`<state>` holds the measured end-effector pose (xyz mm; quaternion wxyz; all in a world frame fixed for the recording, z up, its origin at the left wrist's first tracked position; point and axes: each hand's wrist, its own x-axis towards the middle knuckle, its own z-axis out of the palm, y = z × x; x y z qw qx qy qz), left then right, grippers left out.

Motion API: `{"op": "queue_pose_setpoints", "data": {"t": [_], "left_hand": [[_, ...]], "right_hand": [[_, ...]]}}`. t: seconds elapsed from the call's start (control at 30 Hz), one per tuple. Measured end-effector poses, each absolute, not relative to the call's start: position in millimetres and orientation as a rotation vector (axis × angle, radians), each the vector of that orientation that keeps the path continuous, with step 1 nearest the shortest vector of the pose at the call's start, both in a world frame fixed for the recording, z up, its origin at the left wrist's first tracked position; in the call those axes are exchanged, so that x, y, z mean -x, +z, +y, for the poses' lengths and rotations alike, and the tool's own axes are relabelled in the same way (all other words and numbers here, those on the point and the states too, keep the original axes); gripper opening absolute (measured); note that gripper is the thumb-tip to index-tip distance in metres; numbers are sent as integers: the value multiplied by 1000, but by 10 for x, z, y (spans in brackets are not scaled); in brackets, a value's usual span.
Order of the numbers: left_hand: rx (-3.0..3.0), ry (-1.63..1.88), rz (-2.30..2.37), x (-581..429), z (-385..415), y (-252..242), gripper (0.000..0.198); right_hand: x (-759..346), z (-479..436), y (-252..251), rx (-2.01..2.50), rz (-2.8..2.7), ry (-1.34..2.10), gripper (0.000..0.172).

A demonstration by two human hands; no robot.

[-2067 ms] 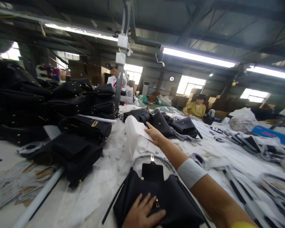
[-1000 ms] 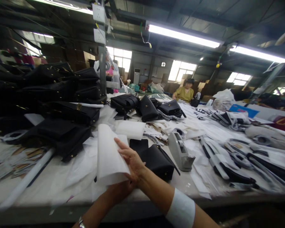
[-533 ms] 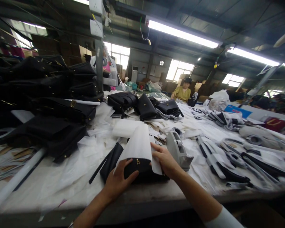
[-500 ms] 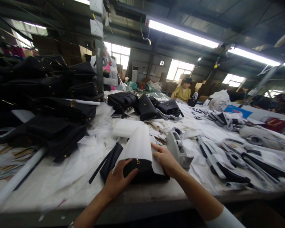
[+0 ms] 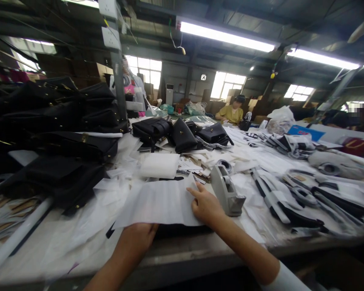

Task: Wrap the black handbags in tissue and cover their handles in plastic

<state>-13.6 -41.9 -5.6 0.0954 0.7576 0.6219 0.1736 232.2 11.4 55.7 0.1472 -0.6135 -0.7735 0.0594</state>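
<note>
A thin white foam sheet [image 5: 160,202] lies spread over a black bag [image 5: 182,230], whose front edge shows beneath it. My right hand [image 5: 206,206] grips the sheet's right edge, index finger stretched along it and the other fingers curled. Under the sheet's front edge is my left hand [image 5: 139,236], at the bag's left side; its fingers are mostly hidden. Just right of my right hand stands a grey tape dispenser [image 5: 226,192]. A folded white foam piece [image 5: 159,165] rests behind the sheet.
Black bags [image 5: 57,109] are piled high on the left, and more bags [image 5: 182,135] lie at the back. Wrapped black straps [image 5: 276,202] cover the right side. Across the table sits a person in yellow [image 5: 232,111]. A metal post [image 5: 119,81] rises behind the pile.
The white sheet has come down flat over the bag, covering its gold clasp. My left hand has slid under the sheet's front edge. My right hand stays at the right edge.
</note>
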Motion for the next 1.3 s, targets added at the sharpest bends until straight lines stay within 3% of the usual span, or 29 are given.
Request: {"op": "queue_pose_setpoints", "data": {"t": [0.17,0.3,0.43,0.5,0.6,0.97,1.1,1.3], "left_hand": [[-2719,349,1677,99,-728,120,31],[-2759,213,1639,-76,-807,666,24],[-2854,435,1254,-257,-393,1064,28],[-2807,398,1032,-255,-141,1005,46],[-2666,274,1068,-172,53,758,55],[-2565,84,1160,-269,176,702,50],[-2675,230,1177,-281,61,398,49],[-2947,547,1177,-283,-78,-57,51]], "right_hand": [[-2356,106,512,1743,-2267,152,51],[-2383,118,515,1721,-2272,155,52],[-2412,111,525,1698,-2280,174,54],[-2427,110,524,1703,-2272,191,54],[-2454,147,530,1717,-2267,203,52],[-2397,288,642,1852,-2332,77,38],[-2472,121,482,1710,-2312,-86,39],[-2673,-6,274,1108,-2282,-312,35]]}}
